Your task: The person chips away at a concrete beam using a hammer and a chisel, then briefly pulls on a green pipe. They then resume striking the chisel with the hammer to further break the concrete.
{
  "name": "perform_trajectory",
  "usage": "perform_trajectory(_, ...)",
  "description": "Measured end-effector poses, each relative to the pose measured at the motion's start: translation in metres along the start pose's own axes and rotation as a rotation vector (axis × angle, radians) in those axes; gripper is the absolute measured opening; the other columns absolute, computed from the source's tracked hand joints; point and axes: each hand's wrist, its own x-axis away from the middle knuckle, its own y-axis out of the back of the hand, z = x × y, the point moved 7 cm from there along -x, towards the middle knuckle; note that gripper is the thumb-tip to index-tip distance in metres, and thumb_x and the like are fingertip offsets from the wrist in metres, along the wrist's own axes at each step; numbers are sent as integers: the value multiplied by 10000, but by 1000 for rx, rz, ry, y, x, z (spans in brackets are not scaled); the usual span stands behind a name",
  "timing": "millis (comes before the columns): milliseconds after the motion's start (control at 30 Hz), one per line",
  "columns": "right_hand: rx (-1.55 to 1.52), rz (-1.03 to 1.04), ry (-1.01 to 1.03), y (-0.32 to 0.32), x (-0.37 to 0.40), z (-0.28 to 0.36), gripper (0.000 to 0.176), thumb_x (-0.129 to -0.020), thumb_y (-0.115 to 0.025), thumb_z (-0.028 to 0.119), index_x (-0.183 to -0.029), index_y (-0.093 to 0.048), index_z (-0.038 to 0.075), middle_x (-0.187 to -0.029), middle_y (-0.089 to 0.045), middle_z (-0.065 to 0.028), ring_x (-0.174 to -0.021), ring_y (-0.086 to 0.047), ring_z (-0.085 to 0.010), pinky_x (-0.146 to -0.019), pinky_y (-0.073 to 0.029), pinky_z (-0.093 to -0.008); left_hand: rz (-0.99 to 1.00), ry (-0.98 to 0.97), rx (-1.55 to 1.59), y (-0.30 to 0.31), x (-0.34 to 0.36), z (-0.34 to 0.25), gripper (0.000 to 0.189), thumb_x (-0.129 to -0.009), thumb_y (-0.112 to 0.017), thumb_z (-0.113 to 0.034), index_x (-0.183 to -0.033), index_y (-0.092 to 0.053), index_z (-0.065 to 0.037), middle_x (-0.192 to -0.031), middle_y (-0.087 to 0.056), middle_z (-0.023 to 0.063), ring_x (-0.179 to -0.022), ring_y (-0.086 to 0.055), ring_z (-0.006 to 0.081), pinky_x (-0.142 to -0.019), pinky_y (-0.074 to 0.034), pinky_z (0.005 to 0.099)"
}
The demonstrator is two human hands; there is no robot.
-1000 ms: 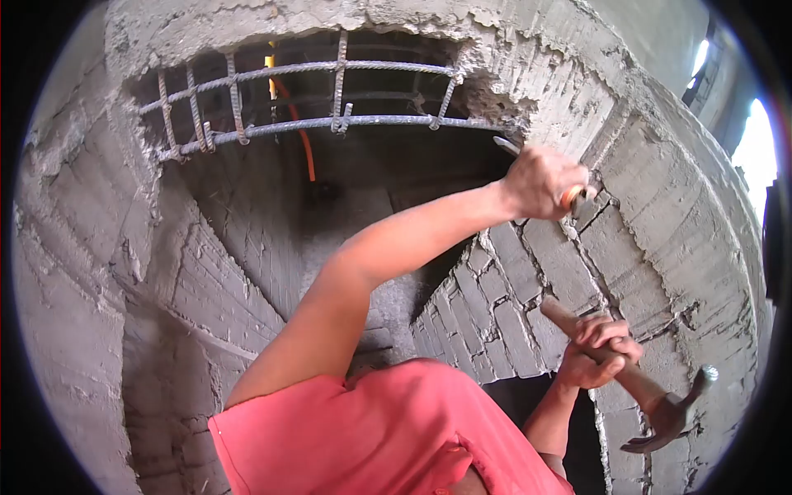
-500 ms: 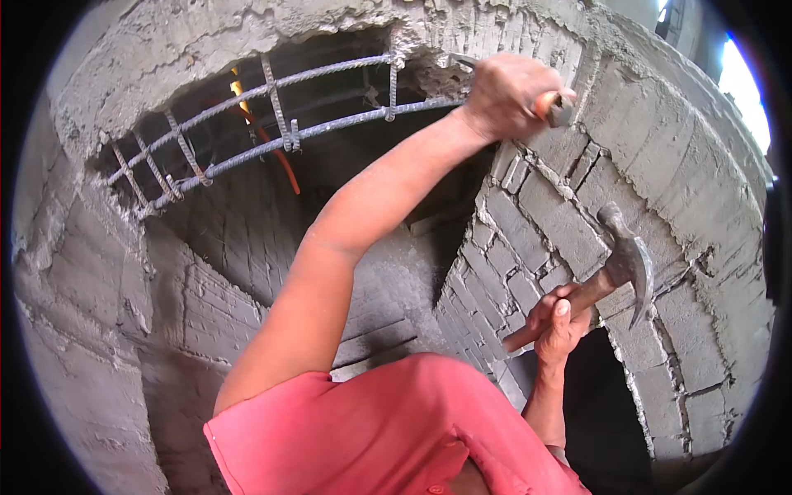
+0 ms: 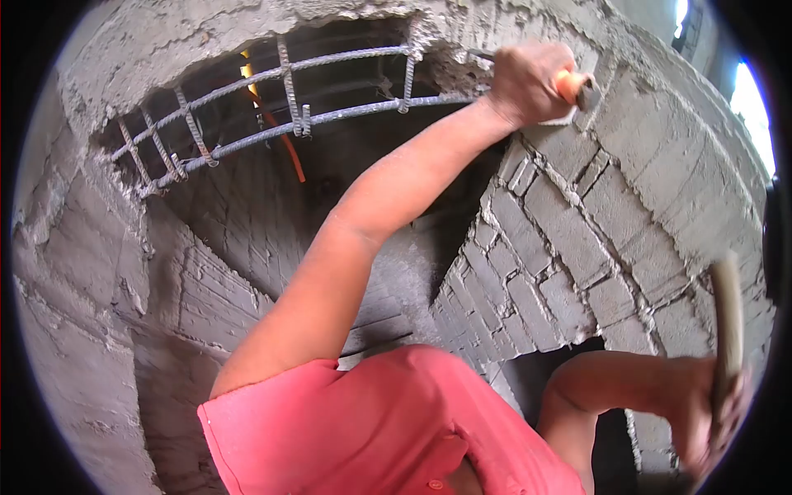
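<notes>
My left hand [image 3: 535, 82], at the top, is wrapped round a chisel with an orange grip [image 3: 568, 85]. Its worn butt sticks out on the right, and its thin metal tip points left at the broken edge of the concrete beam [image 3: 458, 70]. Out at the lower right, my right hand [image 3: 701, 417] grips a hammer by its wooden handle [image 3: 728, 322]. The handle stands nearly upright and the hammer's head cannot be made out through the blur. The hammer is well apart from the chisel.
Bare ribbed rebar [image 3: 355, 111] spans the opening in the concrete at upper left. An orange tube [image 3: 292, 157] hangs behind it. A block wall [image 3: 569, 239] with rough mortar joints fills the right side, above a dark gap [image 3: 615, 445].
My right hand has swung the hammer away from the chisel, down and to the right. My left hand keeps its hold on the chisel; the view has shifted slightly.
</notes>
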Motion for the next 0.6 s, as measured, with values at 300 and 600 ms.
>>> perform_trajectory(300, 304, 312, -1429, -84, 287, -80, 191, -990, -528, 209, -895, -537, 44, -620, -510, -10, -500, -485, -138, -456, -403, -283, 77, -27, 26, 12, -2, 1, 207, -735, -725, -237, -669, -556, -138, -574, -582, 88, -529, -631, 307, -468, -491, 410)
perform_trajectory(600, 772, -189, 229, 5, 23, 12, 412, -869, -583, 430, -518, -437, 272, -494, -456, 76, -415, -467, -105, -507, -477, -267, 88, -44, 46, 18, 3, 0, 214, -729, -752, -203, -683, -557, -128, -610, -576, 73, -519, -608, 273, -482, -478, 376)
